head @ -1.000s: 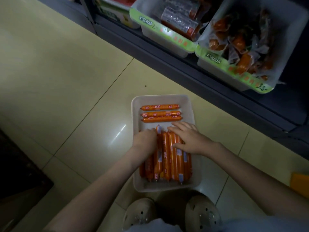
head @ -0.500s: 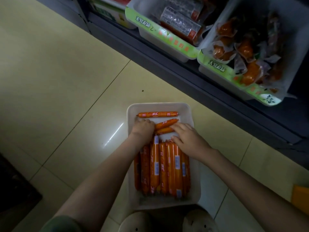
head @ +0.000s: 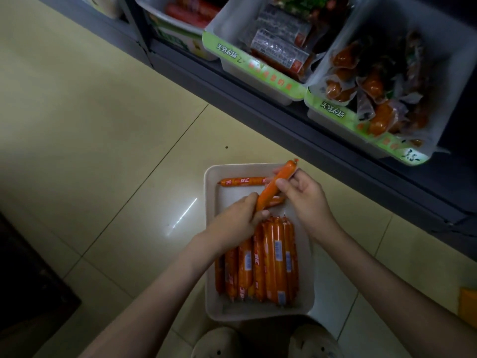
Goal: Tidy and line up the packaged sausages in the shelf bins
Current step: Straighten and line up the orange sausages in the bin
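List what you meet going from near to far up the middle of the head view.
Shoes → tray's near rim → row of lined-up sausages → lone crosswise sausage → green-labelled shelf bin. Left out: held sausage, overlapping.

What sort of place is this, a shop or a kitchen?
Probably a small grocery shop: shelf bins of packaged snacks carry green labels, one with a handwritten price, and a tray of wrapped sausages sits on the tiled floor.

light: dim – shelf bins shadowed | glare: streak on floor tile | focus: soft | edges: wide-angle bend
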`<state>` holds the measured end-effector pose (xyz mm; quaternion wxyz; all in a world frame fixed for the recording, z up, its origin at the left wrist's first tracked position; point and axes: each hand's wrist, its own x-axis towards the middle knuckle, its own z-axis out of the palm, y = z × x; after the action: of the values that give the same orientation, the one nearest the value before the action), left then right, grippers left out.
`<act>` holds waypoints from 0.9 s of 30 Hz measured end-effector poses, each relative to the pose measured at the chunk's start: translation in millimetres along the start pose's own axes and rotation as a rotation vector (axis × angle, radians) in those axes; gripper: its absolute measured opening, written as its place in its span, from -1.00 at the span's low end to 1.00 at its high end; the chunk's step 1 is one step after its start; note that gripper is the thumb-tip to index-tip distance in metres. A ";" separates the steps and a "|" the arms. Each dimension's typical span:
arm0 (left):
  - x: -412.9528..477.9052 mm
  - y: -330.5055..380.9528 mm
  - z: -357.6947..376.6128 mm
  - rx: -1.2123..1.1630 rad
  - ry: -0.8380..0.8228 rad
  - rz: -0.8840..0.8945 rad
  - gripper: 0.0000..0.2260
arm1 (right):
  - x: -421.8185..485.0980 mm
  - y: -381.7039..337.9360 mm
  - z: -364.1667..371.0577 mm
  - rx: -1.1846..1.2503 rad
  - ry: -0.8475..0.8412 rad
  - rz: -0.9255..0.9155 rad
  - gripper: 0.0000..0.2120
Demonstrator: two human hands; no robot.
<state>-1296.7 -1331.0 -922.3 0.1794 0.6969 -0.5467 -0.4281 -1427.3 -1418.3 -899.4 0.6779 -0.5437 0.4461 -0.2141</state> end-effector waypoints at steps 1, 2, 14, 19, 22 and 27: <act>-1.0 1.7 0.2 0.031 0.036 -0.002 -0.86 | -5.6 -4.0 2.9 -0.031 -0.014 -0.052 -0.80; -2.2 3.6 0.1 0.053 0.084 -0.008 -0.86 | -11.5 -8.0 5.7 -0.047 -0.026 -0.103 -0.77; -32.5 33.4 -9.7 -0.105 0.253 0.072 -0.76 | -46.2 -18.0 7.6 -0.364 -0.021 -0.575 -0.55; -43.9 38.1 -12.7 -0.130 0.281 0.069 -0.73 | -52.8 -21.2 10.0 -0.452 -0.088 -0.632 -0.47; -51.7 43.4 -14.7 -0.396 0.121 0.052 -0.79 | -51.1 -21.2 7.4 -0.691 -0.162 -0.671 -0.40; -64.6 51.8 -26.6 -0.919 -0.118 -0.041 -0.80 | -44.7 -6.4 -5.9 -0.872 -0.312 -0.708 -0.55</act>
<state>-1309.4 -1295.1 -844.1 0.4299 0.5301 -0.2958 -0.6683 -1453.8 -1388.9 -876.9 0.3364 -0.9136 0.1790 -0.1416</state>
